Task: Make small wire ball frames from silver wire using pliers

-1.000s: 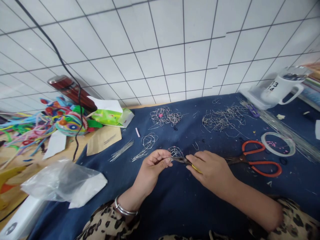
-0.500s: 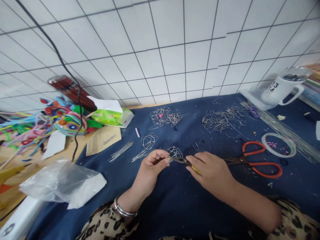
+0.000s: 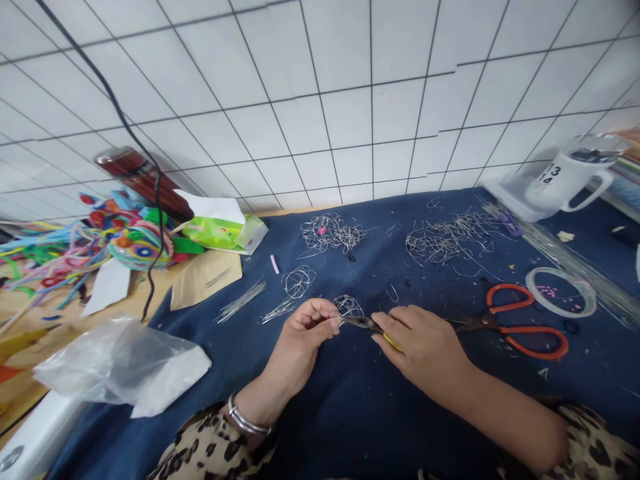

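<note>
My left hand (image 3: 307, 333) pinches a thin piece of silver wire between thumb and fingertips. In my right hand (image 3: 423, 340) is a pair of pliers (image 3: 363, 322) with yellow handles, mostly covered by the palm. The plier jaws point left and meet the wire close to my left fingertips. Just behind the jaws is a coil of bent wire (image 3: 350, 305); whether it joins the pinched piece I cannot tell. Left of my left hand lie a looped wire shape (image 3: 299, 281) and a bundle of straight wires (image 3: 243, 301).
Orange-handled scissors (image 3: 510, 299) lie right of my right hand, by a round lid (image 3: 561, 292) holding pink beads. Wire tangles (image 3: 450, 237) lie farther back. A mug (image 3: 575, 177) stands back right; a plastic bag (image 3: 120, 360) and colourful pipe cleaners (image 3: 65, 250) are left.
Both hands keep nearly the same place and hold. The plier jaws have shifted very slightly at the wire, and the view has moved a little.
</note>
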Demonstrator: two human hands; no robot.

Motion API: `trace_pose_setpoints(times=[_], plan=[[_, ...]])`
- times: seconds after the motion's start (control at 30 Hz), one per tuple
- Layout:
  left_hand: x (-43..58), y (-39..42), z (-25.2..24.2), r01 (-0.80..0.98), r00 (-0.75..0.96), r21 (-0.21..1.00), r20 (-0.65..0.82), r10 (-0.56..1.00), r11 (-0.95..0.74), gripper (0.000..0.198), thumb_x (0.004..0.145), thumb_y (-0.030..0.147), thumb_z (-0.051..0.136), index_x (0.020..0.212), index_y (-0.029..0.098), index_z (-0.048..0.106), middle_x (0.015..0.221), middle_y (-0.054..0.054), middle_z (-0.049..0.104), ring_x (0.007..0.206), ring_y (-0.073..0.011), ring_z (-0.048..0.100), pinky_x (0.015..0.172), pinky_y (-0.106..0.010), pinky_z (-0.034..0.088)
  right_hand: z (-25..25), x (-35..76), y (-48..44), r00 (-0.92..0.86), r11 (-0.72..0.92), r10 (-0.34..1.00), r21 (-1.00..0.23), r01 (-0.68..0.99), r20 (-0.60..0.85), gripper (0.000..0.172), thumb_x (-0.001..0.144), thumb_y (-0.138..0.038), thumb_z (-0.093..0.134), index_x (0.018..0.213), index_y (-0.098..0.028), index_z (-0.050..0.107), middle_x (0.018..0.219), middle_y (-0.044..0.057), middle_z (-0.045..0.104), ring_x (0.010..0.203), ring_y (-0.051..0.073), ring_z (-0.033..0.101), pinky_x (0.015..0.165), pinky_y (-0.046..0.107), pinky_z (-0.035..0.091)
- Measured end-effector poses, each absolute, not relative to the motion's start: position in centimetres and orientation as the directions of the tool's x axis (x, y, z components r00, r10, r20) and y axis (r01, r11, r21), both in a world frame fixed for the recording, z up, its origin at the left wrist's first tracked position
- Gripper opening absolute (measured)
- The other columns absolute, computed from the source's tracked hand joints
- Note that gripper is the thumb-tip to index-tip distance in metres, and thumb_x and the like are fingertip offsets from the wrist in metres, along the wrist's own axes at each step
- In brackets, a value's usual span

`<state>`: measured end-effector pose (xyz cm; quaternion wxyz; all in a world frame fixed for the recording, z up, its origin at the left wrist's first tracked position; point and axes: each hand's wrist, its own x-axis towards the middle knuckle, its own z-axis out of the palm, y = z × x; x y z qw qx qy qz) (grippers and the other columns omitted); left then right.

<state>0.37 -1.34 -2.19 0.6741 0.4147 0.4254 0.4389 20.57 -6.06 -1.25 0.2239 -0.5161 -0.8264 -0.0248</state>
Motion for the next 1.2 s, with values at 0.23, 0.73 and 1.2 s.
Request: trace_pose_setpoints(times=[0.23, 0.73, 1.2], plan=[[0.36, -1.33, -2.0, -0.258, 0.235, 0.908, -0.272, 0.933, 0.33, 0.012, 0.072, 0.019, 0.07, 0.08, 0.015, 0.063, 0.075, 0.0, 0.061, 0.06, -0.0074, 0.054, 0.058, -0.019, 0.042, -1.14, 20.66, -6.03, -0.39, 0.482, 0.824, -0.146, 0.864, 0.41, 0.023, 0.087, -0.025, 0.049, 0.105, -0.017, 0.061, 0.081, 0.005, 0.06, 0.075, 0.016, 0.055, 0.071, 0.03, 0.044], [0.32, -1.31, -2.17, -0.172, 0.268, 0.932, -0.267, 0.926, 0.319, 0.011, 0.074, 0.019, 0.068, 0.081, 0.015, 0.06, 0.072, 0.0, 0.06, 0.061, -0.0079, 0.053, 0.057, -0.018, 0.041, -0.91, 21.04, -6.29, -0.463, 0.48, 0.771, 0.078, 0.874, 0.437, 0.029, 0.085, -0.018, 0.05, 0.113, -0.017, 0.058, 0.086, 0.006, 0.061, 0.076, 0.018, 0.051, 0.066, 0.034, 0.039], [0.28, -1.28, -2.41, -0.139, 0.287, 0.946, -0.243, 0.927, 0.291, 0.011, 0.075, 0.019, 0.068, 0.08, 0.015, 0.059, 0.07, 0.001, 0.058, 0.061, -0.0075, 0.052, 0.058, -0.018, 0.04, -0.87, 21.04, -6.4, -0.483, 0.482, 0.774, 0.114, 0.869, 0.408, 0.03, 0.085, -0.018, 0.05, 0.114, -0.017, 0.056, 0.087, 0.006, 0.06, 0.074, 0.019, 0.05, 0.064, 0.034, 0.038]])
